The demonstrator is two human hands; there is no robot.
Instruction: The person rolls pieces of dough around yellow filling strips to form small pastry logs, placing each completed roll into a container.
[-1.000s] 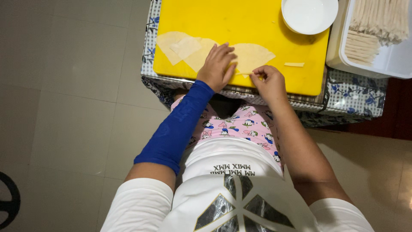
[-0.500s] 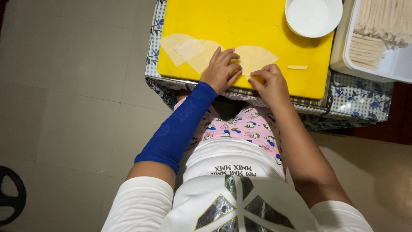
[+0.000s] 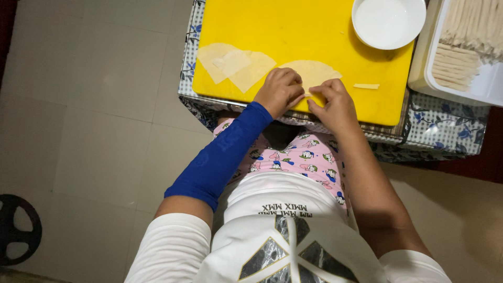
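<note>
A yellow cutting board [image 3: 293, 31] lies on a low table covered with a patterned cloth. A thin pale wrapper sheet [image 3: 314, 71] lies at the board's near edge. My left hand [image 3: 280, 91], on an arm in a blue sleeve, and my right hand [image 3: 335, 102] meet over the wrapper's near edge, fingertips pinching it together. What lies under the fingers is hidden. More pale wrapper sheets [image 3: 233, 65] lie overlapped to the left. A small pale strip [image 3: 367, 86] lies on the board to the right.
A white bowl [image 3: 389, 22] stands at the board's far right corner. A white tray [image 3: 490, 86] at the right holds several thin pale rolled sticks [image 3: 466, 36]. Tiled floor spreads to the left, with a dark round object [image 3: 18, 230] at the lower left.
Both hands have drawn closer together over the wrapper's near edge; the left hand's fingers have curled down from flat onto the sheet.
</note>
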